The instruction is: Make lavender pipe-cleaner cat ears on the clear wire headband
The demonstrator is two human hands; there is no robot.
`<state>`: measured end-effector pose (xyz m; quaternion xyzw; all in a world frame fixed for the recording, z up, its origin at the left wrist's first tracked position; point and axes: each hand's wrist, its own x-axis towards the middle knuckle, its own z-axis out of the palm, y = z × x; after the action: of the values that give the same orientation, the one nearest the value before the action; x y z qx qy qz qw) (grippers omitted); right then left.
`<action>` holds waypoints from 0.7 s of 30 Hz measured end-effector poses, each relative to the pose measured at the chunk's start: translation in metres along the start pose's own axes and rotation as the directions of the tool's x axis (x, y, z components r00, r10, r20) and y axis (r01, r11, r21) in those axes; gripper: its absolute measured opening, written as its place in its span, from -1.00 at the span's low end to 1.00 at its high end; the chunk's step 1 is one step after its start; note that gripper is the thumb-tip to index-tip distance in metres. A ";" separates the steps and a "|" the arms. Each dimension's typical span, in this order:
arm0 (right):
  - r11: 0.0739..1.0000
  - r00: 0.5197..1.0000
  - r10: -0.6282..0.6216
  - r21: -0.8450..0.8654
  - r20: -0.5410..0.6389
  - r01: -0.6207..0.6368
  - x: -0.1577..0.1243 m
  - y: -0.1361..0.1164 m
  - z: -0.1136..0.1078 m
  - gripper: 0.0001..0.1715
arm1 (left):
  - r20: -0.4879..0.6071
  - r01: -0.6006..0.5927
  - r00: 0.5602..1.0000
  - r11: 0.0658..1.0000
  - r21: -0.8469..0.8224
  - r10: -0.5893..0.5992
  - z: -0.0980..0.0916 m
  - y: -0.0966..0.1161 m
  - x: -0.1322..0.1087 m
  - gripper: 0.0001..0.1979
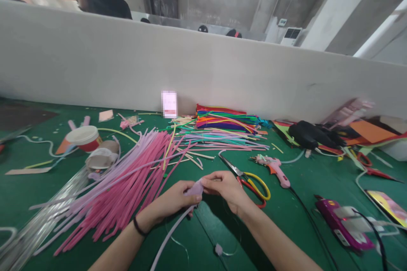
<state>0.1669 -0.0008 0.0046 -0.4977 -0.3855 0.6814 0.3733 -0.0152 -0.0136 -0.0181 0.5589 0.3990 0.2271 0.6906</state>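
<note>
My left hand (176, 199) and my right hand (224, 186) meet over the green table (286, 220), both pinching a small lilac pipe-cleaner piece (194, 188). A long lilac stem (171, 233) trails from it down toward me. A big heap of pink and lilac pipe cleaners (127, 177) lies just left of my left hand. Scissors with yellow and red handles (251, 180) lie close to my right hand.
A pink glue gun (276, 167) lies right of the scissors, a stack of mixed-colour pipe cleaners (222, 124) behind. A red paper cup (84, 137) sits left. A purple device (343, 224) and a phone (389, 207) lie right. A white partition (203, 71) closes the back; a person stands beyond it.
</note>
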 end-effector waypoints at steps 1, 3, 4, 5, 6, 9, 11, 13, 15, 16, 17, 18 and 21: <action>1.000 1.000 -0.016 0.000 0.002 0.016 0.000 0.001 0.000 -0.49 | -0.001 0.005 1.000 1.000 -0.006 -0.005 0.000 0.001 0.000 -0.63; 0.999 0.999 -0.037 -0.001 0.025 0.037 0.000 0.003 -0.002 -0.49 | -0.003 0.012 1.000 1.000 -0.023 -0.012 0.000 0.003 -0.001 -0.62; 0.999 0.998 -0.036 -0.001 0.047 0.036 0.000 0.003 -0.003 -0.49 | -0.004 0.015 1.000 0.999 -0.029 -0.015 0.000 0.004 -0.001 -0.61; 1.000 0.997 -0.024 -0.005 0.070 0.024 0.000 0.003 -0.004 -0.49 | -0.007 0.015 1.000 0.999 -0.029 -0.015 0.000 0.004 -0.001 -0.60; 1.000 0.996 -0.004 -0.013 0.092 0.005 0.001 0.002 -0.005 -0.48 | -0.008 0.014 1.000 1.000 -0.027 -0.014 -0.001 0.005 -0.001 -0.59; 0.996 0.990 0.066 -0.065 0.125 -0.058 0.003 0.001 -0.008 -0.44 | -0.003 0.013 1.000 1.000 -0.015 -0.013 -0.001 0.006 -0.001 -0.58; 0.994 0.991 0.074 -0.090 0.114 -0.064 0.004 0.001 -0.009 -0.47 | 0.000 0.013 1.000 1.000 -0.009 -0.013 -0.001 0.007 -0.001 -0.59; 0.995 0.993 0.062 -0.089 0.102 -0.053 0.005 0.001 -0.009 -0.51 | -0.008 0.012 1.000 1.000 0.004 -0.012 0.000 0.008 -0.002 -0.59; 0.996 0.995 0.040 -0.081 0.089 -0.032 0.006 0.001 -0.008 -0.53 | -0.027 0.015 1.000 1.000 0.022 -0.014 0.000 0.008 -0.003 -0.59; 0.997 0.996 0.028 -0.079 0.085 -0.021 0.006 0.001 -0.007 -0.54 | -0.038 0.018 0.999 0.999 0.032 -0.017 0.001 0.008 -0.002 -0.58; 0.997 0.997 0.015 -0.080 0.080 -0.009 0.006 0.001 -0.007 -0.55 | -0.050 0.019 0.999 0.999 0.041 -0.017 0.001 0.008 -0.002 -0.58; 0.997 0.998 0.000 -0.082 0.071 0.006 0.005 0.001 -0.007 -0.55 | -0.060 0.020 0.998 0.999 0.049 -0.017 0.001 0.008 -0.002 -0.59; 0.993 0.997 -0.051 -0.102 0.056 0.057 0.005 0.003 -0.006 -0.55 | -0.063 0.028 0.998 0.998 0.052 -0.025 0.000 0.006 0.000 -0.60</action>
<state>0.1713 0.0030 -0.0015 -0.4873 -0.4435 0.6633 0.3549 -0.0140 -0.0117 -0.0122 0.5643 0.4335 0.2245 0.6658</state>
